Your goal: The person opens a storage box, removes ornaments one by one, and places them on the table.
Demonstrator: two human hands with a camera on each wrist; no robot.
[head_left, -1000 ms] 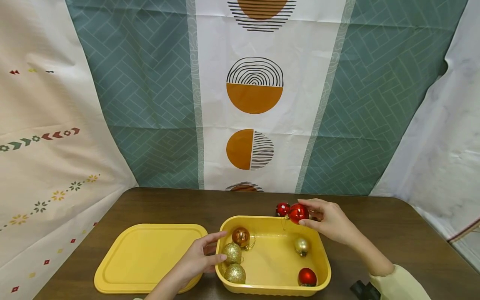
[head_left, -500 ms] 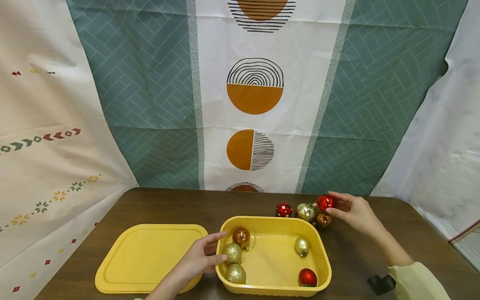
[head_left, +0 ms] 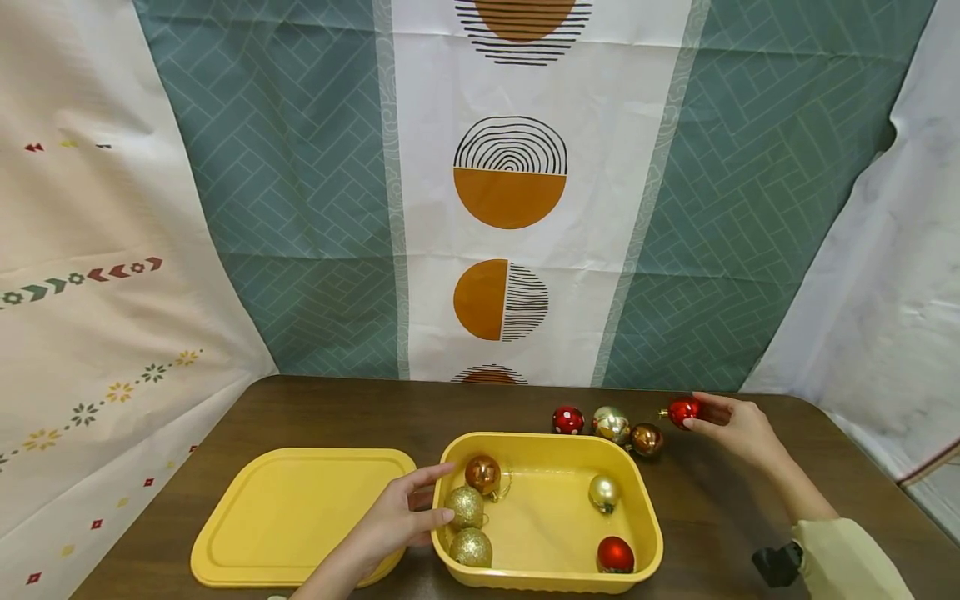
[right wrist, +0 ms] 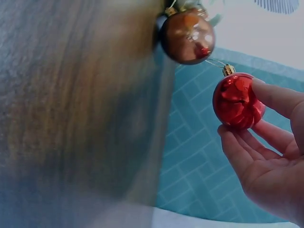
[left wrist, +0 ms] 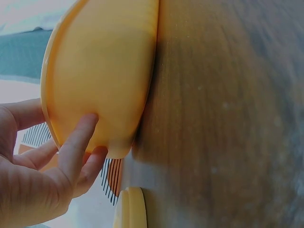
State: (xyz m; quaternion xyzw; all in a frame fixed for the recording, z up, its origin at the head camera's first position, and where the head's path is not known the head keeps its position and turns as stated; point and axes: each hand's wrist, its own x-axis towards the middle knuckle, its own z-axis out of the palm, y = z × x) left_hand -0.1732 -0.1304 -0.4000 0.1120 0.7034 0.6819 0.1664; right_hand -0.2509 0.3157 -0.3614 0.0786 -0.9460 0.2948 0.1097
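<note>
My right hand (head_left: 738, 429) pinches a shiny red Christmas ball (head_left: 683, 412) between thumb and fingertips at the table's back right. In the right wrist view its gold cap (right wrist: 229, 70) with a thread loop points toward a copper ball (right wrist: 187, 38). My left hand (head_left: 397, 512) grips the left wall of a yellow plastic box (head_left: 547, 581); in the left wrist view its fingers (left wrist: 78, 142) press the outer wall. Inside the box are two gold glitter balls (head_left: 471, 547), a copper ball (head_left: 482, 473), a pale gold ball (head_left: 603, 493) and a red ball (head_left: 615, 553).
Behind the box a spotted dark red ball (head_left: 567, 420), a patterned pale gold ball (head_left: 611, 425) and the copper ball (head_left: 646, 439) form a row. Left of the box lies its yellow lid (head_left: 300, 517) on the brown table (head_left: 337, 408). A patterned curtain (head_left: 300, 208) hangs behind.
My right hand has carried the red ball rightward from above the box's back rim, past the row of balls, which came into view. The left hand stays on the box.
</note>
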